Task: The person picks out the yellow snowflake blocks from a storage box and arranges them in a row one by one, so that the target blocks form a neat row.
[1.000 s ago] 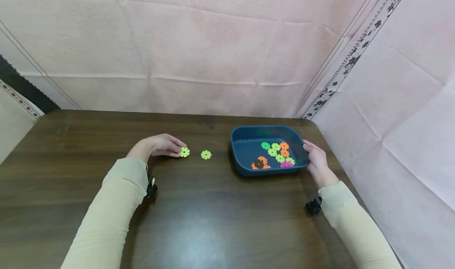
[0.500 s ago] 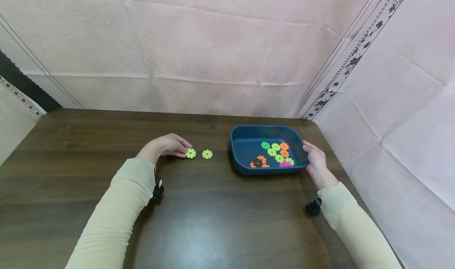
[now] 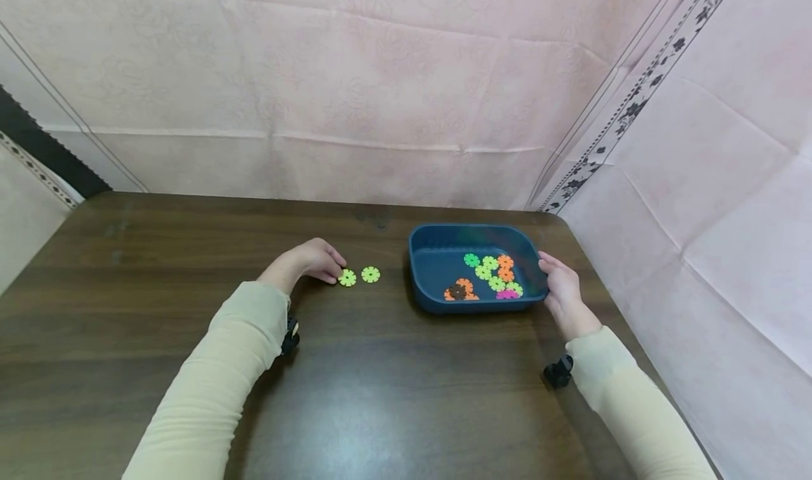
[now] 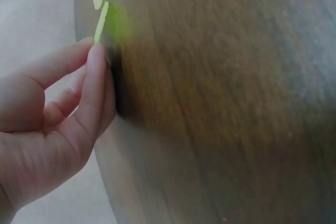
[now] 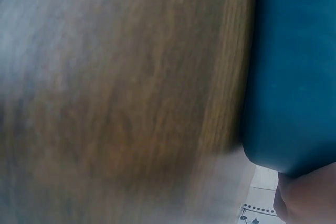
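Pale sleeves (image 3: 203, 385) are stretching over the dark wooden bench (image 3: 361, 374). The right hand (image 3: 567, 297) is gripping the right end of a blue tray (image 3: 428, 265), which is holding orange, yellow-green, green, pink and brown notched discs (image 3: 484, 273). The left hand (image 3: 309, 261) is pinching a yellow-green notched disc (image 3: 347, 278) by its edge, and a matching disc (image 3: 371, 275) is lying just to its right. Beyond the bench, creased pale cloth (image 3: 374, 92) is hanging.

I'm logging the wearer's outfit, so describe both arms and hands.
The left sleeve and right sleeve are long, plain and pale cream; the left cuff and right cuff look faintly greenish. A small black device shows by each cuff. The left hand and right hand wear no gloves.
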A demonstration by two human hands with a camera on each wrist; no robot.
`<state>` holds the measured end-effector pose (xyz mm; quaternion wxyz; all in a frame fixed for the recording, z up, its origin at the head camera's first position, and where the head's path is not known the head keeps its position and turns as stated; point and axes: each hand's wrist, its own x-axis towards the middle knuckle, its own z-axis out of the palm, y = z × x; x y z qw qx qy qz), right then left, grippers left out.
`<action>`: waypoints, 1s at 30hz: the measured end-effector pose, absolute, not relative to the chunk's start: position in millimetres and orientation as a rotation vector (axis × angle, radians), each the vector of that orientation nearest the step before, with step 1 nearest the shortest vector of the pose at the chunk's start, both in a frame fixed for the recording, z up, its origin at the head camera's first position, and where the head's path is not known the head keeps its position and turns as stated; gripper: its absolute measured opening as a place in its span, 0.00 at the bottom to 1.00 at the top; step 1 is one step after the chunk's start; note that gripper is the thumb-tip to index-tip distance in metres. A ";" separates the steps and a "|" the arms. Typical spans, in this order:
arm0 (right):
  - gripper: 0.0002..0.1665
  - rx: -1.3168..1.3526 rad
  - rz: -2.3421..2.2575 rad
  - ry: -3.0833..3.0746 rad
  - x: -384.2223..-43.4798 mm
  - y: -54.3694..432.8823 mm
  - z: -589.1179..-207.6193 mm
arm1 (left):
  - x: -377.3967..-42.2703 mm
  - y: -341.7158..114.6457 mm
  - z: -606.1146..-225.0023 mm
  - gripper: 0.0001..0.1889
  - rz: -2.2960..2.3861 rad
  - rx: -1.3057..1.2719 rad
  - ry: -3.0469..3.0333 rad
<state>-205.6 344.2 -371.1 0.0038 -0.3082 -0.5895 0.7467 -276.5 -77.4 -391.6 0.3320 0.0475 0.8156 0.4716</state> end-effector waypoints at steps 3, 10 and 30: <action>0.28 -0.968 2.342 -1.837 -204.6 345.3 -372.4 | -276.3 -74.4 -387.0 0.18 1.205 0.133 2.154; 0.27 -0.970 2.324 -1.791 -203.9 341.8 -373.1 | -283.9 -59.0 -372.2 0.18 1.281 0.223 2.215; 0.26 -0.987 2.269 -1.848 -203.5 339.4 -373.4 | -284.4 99.3 -336.1 0.19 1.437 0.599 2.137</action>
